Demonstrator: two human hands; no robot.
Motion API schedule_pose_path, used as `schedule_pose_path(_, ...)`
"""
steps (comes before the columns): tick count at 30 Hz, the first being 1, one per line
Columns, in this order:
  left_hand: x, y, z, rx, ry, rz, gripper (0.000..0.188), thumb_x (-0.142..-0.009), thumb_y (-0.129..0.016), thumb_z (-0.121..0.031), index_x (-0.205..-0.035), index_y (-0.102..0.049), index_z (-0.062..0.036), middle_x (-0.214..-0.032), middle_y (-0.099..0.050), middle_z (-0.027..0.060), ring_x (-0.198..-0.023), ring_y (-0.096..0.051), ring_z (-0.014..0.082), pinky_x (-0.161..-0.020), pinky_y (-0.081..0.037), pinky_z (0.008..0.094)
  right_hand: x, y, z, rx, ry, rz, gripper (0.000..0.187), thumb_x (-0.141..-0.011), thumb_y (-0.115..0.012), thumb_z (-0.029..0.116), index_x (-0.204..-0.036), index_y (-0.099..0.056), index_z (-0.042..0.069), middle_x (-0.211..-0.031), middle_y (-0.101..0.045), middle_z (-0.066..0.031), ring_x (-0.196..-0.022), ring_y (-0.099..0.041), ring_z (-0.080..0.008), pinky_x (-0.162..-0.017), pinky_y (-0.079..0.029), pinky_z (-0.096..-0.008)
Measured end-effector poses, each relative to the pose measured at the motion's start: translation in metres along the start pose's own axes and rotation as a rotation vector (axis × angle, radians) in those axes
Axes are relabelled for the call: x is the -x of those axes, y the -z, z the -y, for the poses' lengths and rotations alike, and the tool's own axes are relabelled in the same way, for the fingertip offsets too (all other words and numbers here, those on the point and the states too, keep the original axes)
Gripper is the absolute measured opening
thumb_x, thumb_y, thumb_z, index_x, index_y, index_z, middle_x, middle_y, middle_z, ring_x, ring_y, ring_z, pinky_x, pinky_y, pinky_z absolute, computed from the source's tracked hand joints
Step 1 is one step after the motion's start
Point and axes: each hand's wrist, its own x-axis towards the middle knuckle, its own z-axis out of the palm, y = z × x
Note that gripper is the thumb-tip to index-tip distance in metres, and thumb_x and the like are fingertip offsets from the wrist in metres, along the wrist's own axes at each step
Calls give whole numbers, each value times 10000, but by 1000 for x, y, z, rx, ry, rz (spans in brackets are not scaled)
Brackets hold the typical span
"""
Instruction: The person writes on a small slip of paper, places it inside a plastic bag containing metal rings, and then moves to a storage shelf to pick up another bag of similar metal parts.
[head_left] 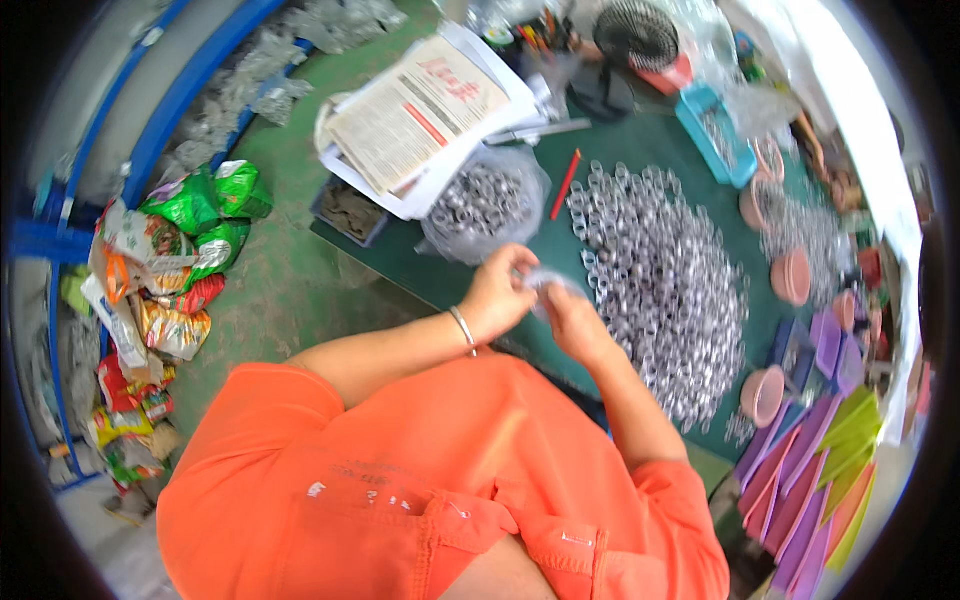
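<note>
My left hand point(497, 292) and my right hand point(578, 322) meet over the near edge of the green table. Between them is a small pale, see-through piece of plastic point(550, 278), pinched by the fingers of both; blur hides its exact shape. A wide heap of small grey metal rings point(670, 290) lies just right of my right hand. Beyond my left hand stands a clear plastic bag point(437, 240) with more metal rings point(482, 200) inside. A red pencil-like stick point(566, 184) lies between the bag and the heap.
A newspaper point(420, 115) on white sheets lies behind the bag, near a grey box point(350, 213). A black fan point(636, 35) and a blue tray point(716, 135) are at the back. Pink cups point(790, 277) and coloured bins point(800, 490) line the right. Packets point(150, 240) lie at left.
</note>
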Motion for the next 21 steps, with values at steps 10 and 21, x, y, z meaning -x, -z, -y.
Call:
schedule_pose_path(10, 70, 8, -54, -76, -184, 25, 398, -699, -479, 125, -1061, -449, -38, -937, -447, 49, -671, -531, 67, -554, -442, 220, -50, 19, 62, 343, 267, 930, 208, -783, -526, 223, -844, -643, 62, -878, -663, -168, -757, -624, -374, -665, -483, -459)
schedule_pose_path(21, 148, 120, -82, -115, -406, -525, 164, -725, -541, 82, -857, -530, -15, -878, -492, 18, -681, -515, 56, -573, -426, 196, -56, 35, 188, 367, 886, 154, 296, -738, -677, 229, -951, -578, 49, -637, -526, -48, -597, -591, -236, -538, -478, -341)
